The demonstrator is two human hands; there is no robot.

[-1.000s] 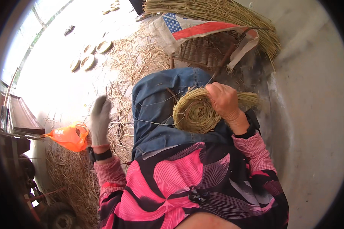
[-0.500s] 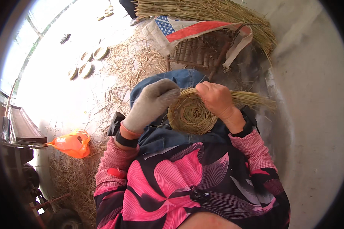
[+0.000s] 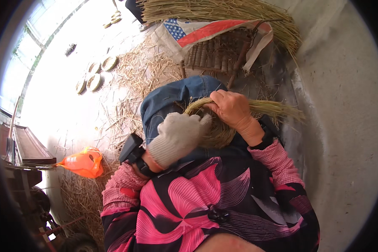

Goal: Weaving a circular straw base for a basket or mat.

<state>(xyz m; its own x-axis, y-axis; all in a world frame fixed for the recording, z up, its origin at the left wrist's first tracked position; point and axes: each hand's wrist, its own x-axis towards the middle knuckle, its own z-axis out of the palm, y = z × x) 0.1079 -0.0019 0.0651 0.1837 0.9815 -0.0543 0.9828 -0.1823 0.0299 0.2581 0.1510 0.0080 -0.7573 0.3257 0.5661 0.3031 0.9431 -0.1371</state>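
Observation:
A round coil of sewn straw rests on my lap, over blue jeans. My bare right hand is closed round a straw bundle at the coil's far rim; the loose ends stick out to the right. My left hand, in a grey-white knit glove, lies across the coil's left side and covers most of its middle. Its fingers are curled in toward the coil, and what they pinch is hidden. Left of my right hand, the bundle bends down toward the gloved fingers.
Beyond my knees stands a low wooden seat draped with a printed cloth sack. A big straw heap lies behind it. Loose straw litters the floor, with several round straw pieces at left. An orange plastic bag sits left; a wall stands right.
My left hand has come down and right from beside the coil's far left edge, onto the coil. My right hand keeps its grip on the straw bundle, shifted slightly left.

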